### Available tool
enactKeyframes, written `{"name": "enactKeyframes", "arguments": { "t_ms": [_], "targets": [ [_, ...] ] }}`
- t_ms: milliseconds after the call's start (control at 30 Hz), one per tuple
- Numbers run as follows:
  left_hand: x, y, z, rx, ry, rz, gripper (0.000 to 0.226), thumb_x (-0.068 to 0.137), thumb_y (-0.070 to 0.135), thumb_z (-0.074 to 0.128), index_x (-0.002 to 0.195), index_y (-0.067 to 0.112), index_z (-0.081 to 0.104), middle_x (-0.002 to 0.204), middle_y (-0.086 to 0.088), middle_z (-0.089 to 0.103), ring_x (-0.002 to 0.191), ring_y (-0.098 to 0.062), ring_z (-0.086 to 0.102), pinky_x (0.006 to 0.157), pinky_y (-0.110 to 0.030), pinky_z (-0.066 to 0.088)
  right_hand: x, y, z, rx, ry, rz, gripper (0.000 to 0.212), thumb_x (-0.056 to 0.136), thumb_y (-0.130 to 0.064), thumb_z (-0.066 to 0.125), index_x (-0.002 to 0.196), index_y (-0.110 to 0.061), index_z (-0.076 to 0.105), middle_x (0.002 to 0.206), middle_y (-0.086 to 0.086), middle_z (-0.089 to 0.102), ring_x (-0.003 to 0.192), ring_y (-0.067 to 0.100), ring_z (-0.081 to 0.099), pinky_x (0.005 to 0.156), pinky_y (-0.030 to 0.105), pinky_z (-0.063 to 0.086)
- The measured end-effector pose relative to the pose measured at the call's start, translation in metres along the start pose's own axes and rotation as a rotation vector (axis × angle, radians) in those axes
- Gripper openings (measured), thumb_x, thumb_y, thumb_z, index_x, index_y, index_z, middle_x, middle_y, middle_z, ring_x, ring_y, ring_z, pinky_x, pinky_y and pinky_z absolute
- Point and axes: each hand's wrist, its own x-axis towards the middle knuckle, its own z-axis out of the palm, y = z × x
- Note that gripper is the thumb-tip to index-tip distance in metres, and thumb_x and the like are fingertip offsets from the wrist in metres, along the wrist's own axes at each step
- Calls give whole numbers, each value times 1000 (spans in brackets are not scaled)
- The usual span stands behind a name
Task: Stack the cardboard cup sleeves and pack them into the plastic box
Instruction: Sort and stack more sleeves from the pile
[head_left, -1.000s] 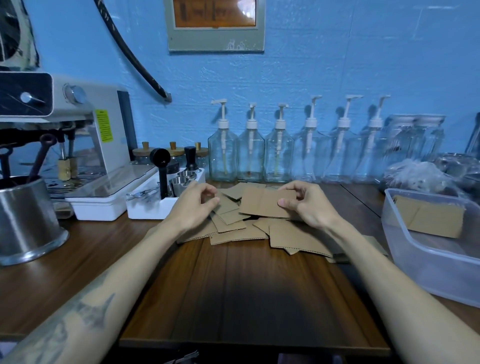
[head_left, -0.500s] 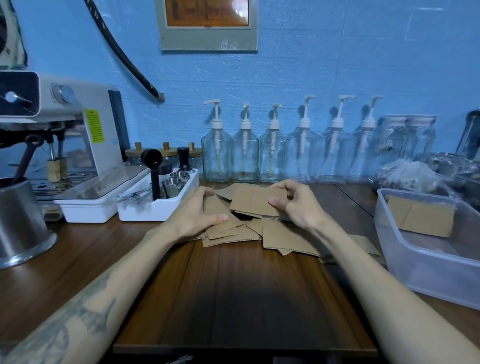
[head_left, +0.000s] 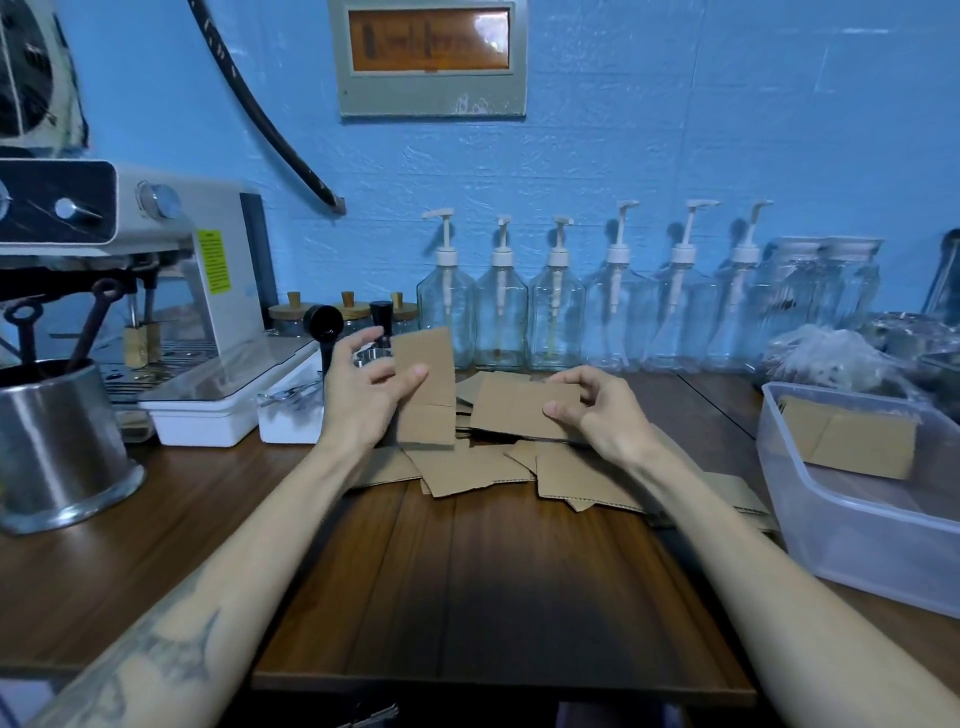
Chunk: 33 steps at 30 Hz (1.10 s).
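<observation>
Early stage: clear plastic box (head_left: 852, 540) holds few flat brown cardboard sleeves (head_left: 847, 441); left hand (head_left: 363, 395) grips one sleeve (head_left: 423, 384), right hand (head_left: 597, 410) pinches another (head_left: 519, 408), loose pile (head_left: 483, 470) remains.

Bare forearms, no sleeves; dark tattoo (head_left: 156, 670) on L forearm.

— What sort of place are we looking at?

— A coffee bar's work corner, we'd say. At the left of the wooden bench (head_left: 467, 597) we see an espresso machine (head_left: 156, 270), with a steel tub (head_left: 57, 447) in front of it.

— Anything else?

— A row of clear pump bottles (head_left: 556, 312) along the blue wall (head_left: 675, 130), small jars with wooden lids (head_left: 293, 317), and a loose heap of cardboard cup sleeves (head_left: 467, 473).
</observation>
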Motion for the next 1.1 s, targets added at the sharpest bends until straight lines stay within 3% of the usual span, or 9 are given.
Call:
{"name": "enactKeyframes", "arguments": {
  "t_ms": [133, 267, 467, 600, 700, 800, 900, 1000, 1100],
  "targets": [
    [-8, 1, 12, 254, -226, 147, 34, 85, 13, 74, 107, 35, 63, 92, 13, 75, 89, -6, 70, 78, -31, 58, -4, -4, 2, 20, -54, -65, 26, 84, -11, 76, 99, -30, 66, 89, -15, 74, 84, 2, 67, 75, 6, 48],
    [-15, -20, 19, 682, -527, 311, 42, 88, 16, 72, 127, 28, 63, 111, 5, 55, 108, -12, 51, 98, -27, 41, -5, -3, 5, -3, -170, -54, 36, 93, 3, 59, 105, -31, 63, 109, 1, 72, 104, 27, 66, 96, 35, 52],
    [-12, -30, 18, 713, -438, 279, 63, 85, 27, 75, 139, 31, 45, 122, 5, 35, 115, -4, 39, 101, -19, 31, -8, -8, 7, 102, -258, 6, 47, 94, 10, 42, 108, -28, 66, 95, -11, 73, 91, 7, 69, 72, 15, 49],
    [-11, -34, 19, 752, -461, 290, 50, 85, 31, 75, 130, 27, 55, 117, 6, 53, 107, -7, 51, 90, -24, 42, -11, -14, 9, 119, -286, 32, 37, 82, -18, 47, 102, -33, 74, 98, -10, 75, 93, 6, 67, 81, 18, 51],
    [-11, -33, 20, 736, -445, 296, 45, 83, 34, 76, 124, 29, 58, 113, 6, 56, 105, -7, 53, 86, -25, 43, -12, -13, 10, 31, -312, -5, 27, 94, -29, 62, 120, -33, 68, 114, -8, 71, 99, 1, 64, 91, 20, 46],
    [-14, -35, 22, 730, -451, 295, 44, 83, 37, 75, 122, 30, 55, 117, 8, 55, 108, -8, 53, 89, -28, 44, -14, -13, 17, -99, -347, -69, 47, 92, -20, 68, 137, -22, 54, 131, -5, 60, 116, 5, 57, 103, 27, 42],
    [-17, -38, 25, 750, -488, 290, 41, 88, 38, 70, 123, 30, 50, 120, 7, 51, 111, -10, 50, 91, -31, 42, -14, -13, 24, -117, -336, -110, 43, 96, -11, 61, 137, -19, 50, 131, -1, 56, 120, 14, 53, 107, 34, 42],
    [-16, -37, 24, 741, -487, 289, 35, 92, 36, 64, 123, 28, 49, 121, 7, 53, 112, -11, 51, 93, -31, 42, -11, -12, 23, -111, -304, -118, 36, 95, -9, 61, 128, -21, 54, 125, 3, 59, 114, 18, 56, 102, 32, 45],
    [-11, -32, 20, 695, -420, 234, 33, 93, 42, 61, 121, 28, 52, 104, 6, 60, 88, -2, 54, 77, -15, 43, -7, -10, 14, -17, -276, -90, 29, 92, -8, 66, 114, -27, 61, 110, 4, 67, 96, 15, 64, 83, 23, 53]
  ]
}}
